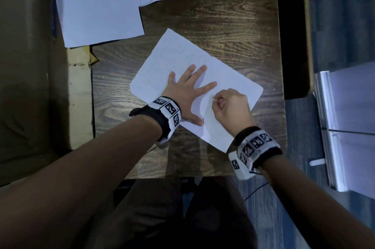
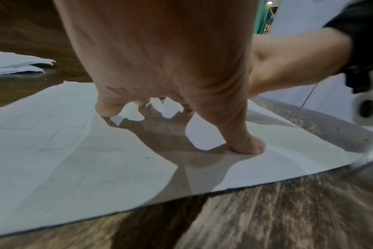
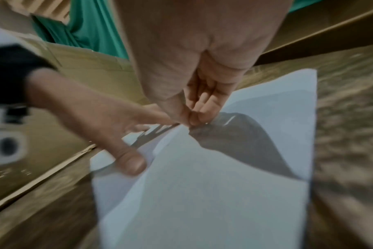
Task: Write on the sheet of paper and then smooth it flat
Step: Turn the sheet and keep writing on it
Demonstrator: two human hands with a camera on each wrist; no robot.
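Dark wood-grain table [image 1: 223, 15], cardboard box [image 1: 30, 66] lying alongside.
Left hand [image 1: 186, 94] is pressing the sheet of paper [image 1: 178, 55] with fingers splayed; right hand [image 1: 231, 106] is curling, contents unclear; loose paper stack [image 1: 97, 1] is resting near.

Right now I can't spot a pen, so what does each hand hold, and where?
The left hand holds nothing; it presses flat on the sheet. The right hand pinches something at its fingertips over the sheet, too small to identify.

An office-like workspace — a wood-grain desk [image 1: 223, 15], stacked loose papers [image 1: 97, 1], grey carpet tiles [image 1: 300, 167].
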